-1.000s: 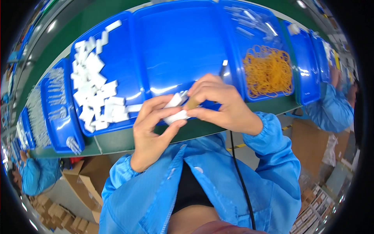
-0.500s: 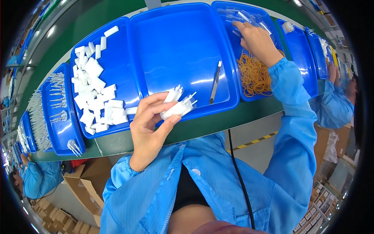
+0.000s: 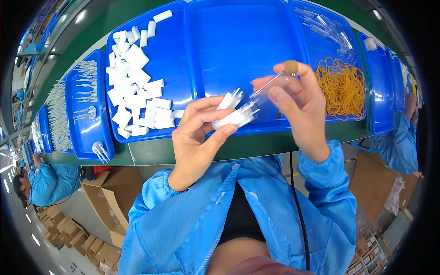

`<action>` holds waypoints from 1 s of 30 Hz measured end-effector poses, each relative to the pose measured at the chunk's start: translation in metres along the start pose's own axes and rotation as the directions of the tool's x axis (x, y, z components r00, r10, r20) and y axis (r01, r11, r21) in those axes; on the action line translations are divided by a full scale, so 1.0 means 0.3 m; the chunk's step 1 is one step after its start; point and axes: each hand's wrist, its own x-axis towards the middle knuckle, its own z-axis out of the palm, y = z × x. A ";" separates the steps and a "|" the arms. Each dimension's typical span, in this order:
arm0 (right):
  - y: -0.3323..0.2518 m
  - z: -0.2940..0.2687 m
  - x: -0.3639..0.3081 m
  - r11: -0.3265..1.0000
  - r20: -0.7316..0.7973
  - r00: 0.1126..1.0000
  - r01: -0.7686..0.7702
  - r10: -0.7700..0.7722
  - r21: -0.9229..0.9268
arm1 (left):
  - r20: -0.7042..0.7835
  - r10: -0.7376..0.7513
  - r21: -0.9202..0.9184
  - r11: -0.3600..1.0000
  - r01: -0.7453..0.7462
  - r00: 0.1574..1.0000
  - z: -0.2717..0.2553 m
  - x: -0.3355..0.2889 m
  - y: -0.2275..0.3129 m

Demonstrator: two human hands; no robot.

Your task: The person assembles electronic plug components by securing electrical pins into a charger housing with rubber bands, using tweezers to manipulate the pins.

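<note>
My left hand point(image 3: 195, 143) is closed round white cylindrical foam-like pieces, an upper one point(image 3: 228, 99) and a lower one point(image 3: 231, 119). Thin pale prongs stick out of their right ends, and clear plastic surrounds the lower one's end. My right hand point(image 3: 302, 103) pinches a clear plastic tube point(image 3: 269, 85) between thumb and fingers, its lower end close to the prongs; I cannot tell whether they touch. A tan wrap point(image 3: 291, 68) circles one right fingertip. Both hands are above the front edge of a large blue tray point(image 3: 243, 41).
Loose white cylinders point(image 3: 137, 98) fill the left tray. At right, a tray holds clear tubes point(image 3: 321, 25) and tan rubber bands point(image 3: 341, 91). Farther left, pronged pale parts point(image 3: 85, 94) lie in a blue tray. Co-workers in blue sit at both sides; cardboard boxes point(image 3: 112, 197) stand below.
My right hand has come from the clear-tube tray toward my left hand, bringing a clear tube. My left hand keeps its hold on the white pieces. The whole view has shifted.
</note>
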 end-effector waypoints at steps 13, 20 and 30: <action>0.093 0.034 -0.052 0.999 -0.036 0.999 0.012 -0.014 -0.040 | -0.036 0.011 0.002 1.000 -0.011 0.999 -0.004 -0.001 -0.016; 0.128 0.034 -0.067 0.990 -0.003 0.992 0.124 -0.125 -0.061 | -0.035 0.005 -0.013 1.000 -0.005 0.999 0.002 -0.001 -0.019; 0.133 0.065 -0.103 0.983 -0.032 0.985 0.168 -0.171 -0.076 | -0.038 -0.020 0.029 0.999 0.021 0.999 0.004 0.001 -0.006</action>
